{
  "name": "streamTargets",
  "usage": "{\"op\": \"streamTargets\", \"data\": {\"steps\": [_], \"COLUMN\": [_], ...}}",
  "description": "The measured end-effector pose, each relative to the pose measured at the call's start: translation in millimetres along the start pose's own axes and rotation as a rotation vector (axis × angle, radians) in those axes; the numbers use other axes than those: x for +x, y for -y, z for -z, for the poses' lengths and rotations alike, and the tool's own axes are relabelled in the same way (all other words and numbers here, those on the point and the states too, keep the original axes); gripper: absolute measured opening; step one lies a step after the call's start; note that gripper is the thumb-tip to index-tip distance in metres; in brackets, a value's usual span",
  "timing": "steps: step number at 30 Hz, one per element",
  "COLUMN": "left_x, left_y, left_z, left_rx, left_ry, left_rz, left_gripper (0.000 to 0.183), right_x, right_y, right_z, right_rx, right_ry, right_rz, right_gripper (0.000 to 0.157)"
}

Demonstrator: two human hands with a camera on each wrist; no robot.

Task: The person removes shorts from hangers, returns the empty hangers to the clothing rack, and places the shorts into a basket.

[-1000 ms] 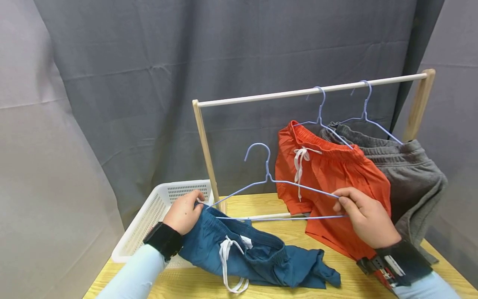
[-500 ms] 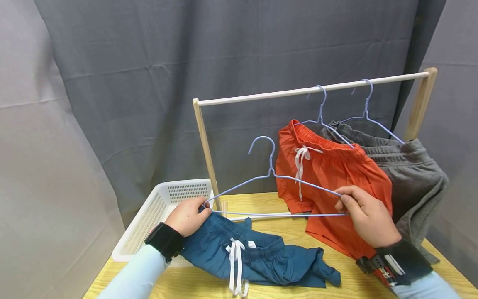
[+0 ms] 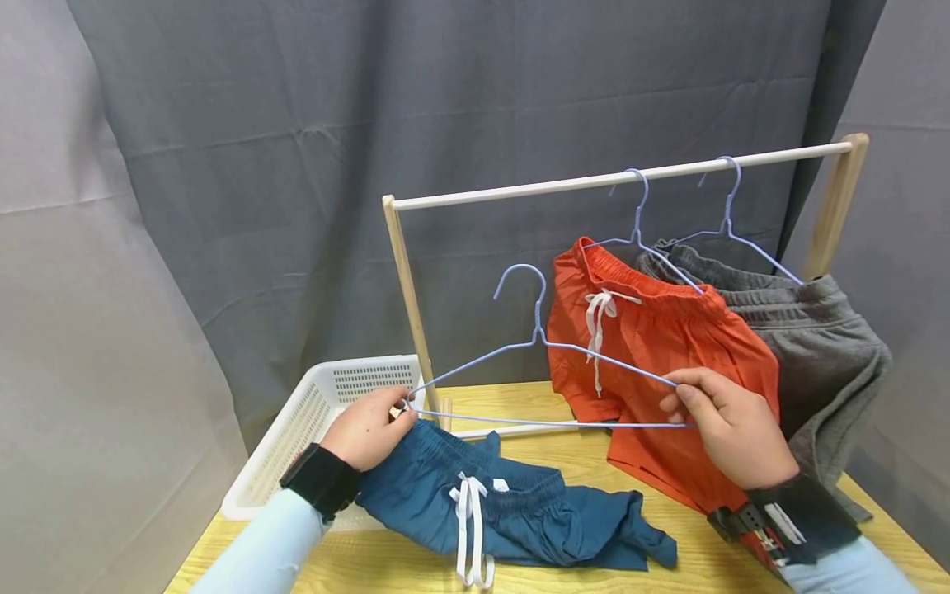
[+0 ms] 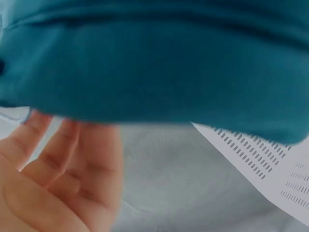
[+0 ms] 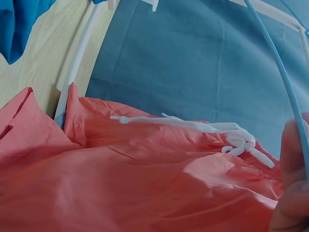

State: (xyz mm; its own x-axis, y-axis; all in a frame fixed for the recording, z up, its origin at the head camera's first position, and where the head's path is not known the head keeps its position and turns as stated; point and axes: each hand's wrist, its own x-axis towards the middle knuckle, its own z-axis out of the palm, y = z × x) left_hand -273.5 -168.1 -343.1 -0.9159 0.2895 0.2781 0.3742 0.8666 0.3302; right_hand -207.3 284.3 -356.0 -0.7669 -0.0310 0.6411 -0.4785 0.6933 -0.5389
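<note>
In the head view, a light blue wire hanger (image 3: pixel 538 330) is held level between my two hands, its hook pointing up. Thumb and fingers of my right hand (image 3: pixel 735 429) pinch its right end. My left hand (image 3: pixel 367 429) grips the waistband corner of the blue shorts (image 3: pixel 512 511), with the hanger's left end at its fingertips. The shorts sag onto the table, white drawstring in front. Close up in the left wrist view, the blue shorts (image 4: pixel 159 72) cover the fingertips of the left hand (image 4: pixel 72 169). How far the hanger sits inside the waistband cannot be told.
A wooden rack (image 3: pixel 512 192) stands behind, with red shorts (image 3: pixel 653 363) and grey shorts (image 3: pixel 801 330) on hangers at its right. A white perforated basket (image 3: pixel 319 396) stands at the left of the wooden table (image 3: pixel 512 404). Grey cloth (image 3: pixel 297 206) hangs around.
The hanger's left end and hook have risen. The left end, earlier tucked at the waistband, now shows at my left fingertips. The waistband has flattened and the drawstring hangs straighter. My right hand barely moved.
</note>
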Motion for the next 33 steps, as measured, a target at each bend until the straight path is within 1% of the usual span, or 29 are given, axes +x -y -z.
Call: {"op": "streamTargets", "data": {"steps": [3,5,9,13,16,21,28,33], "left_x": [-1.8,-2.8,-4.6,-5.8,-6.8,-7.5,-10.2,-11.6], "left_y": [-0.5,0.1,1.2,4.3,7.3,10.9,14.5,15.4], "left_z": [1.9,3.0,5.5,6.9,6.7,5.8,6.5,6.9], "left_rx": [0.02,0.035,0.05,0.052,0.05,0.059,0.04,0.019], "left_ry": [-0.008,-0.009,-0.009,-0.015,-0.027,-0.044,-0.084,-0.088], "left_rz": [0.014,0.024,0.021,-0.003,-0.019,-0.035,-0.027,-0.015], "left_gripper": [0.043,0.045,0.045,0.042,0.041,0.04,0.038,0.039], "right_x": [2,3,9,17,25,39,62,76], "right_y": [2,3,5,7,10,18,31,38], "right_z": [2.1,4.1,12.2,21.7,27.3,37.0,47.5,49.6], "right_rx": [-0.002,-0.01,-0.008,-0.031,-0.072,-0.126,-0.144,-0.174], "right_ry": [-0.003,-0.013,-0.049,-0.085,-0.113,-0.134,-0.154,-0.165], "right_rz": [0.01,0.021,0.044,0.054,0.049,0.021,0.003,-0.005], "right_gripper": [0.017,0.017,0.018,0.019,0.02,0.023,0.03,0.032]}}
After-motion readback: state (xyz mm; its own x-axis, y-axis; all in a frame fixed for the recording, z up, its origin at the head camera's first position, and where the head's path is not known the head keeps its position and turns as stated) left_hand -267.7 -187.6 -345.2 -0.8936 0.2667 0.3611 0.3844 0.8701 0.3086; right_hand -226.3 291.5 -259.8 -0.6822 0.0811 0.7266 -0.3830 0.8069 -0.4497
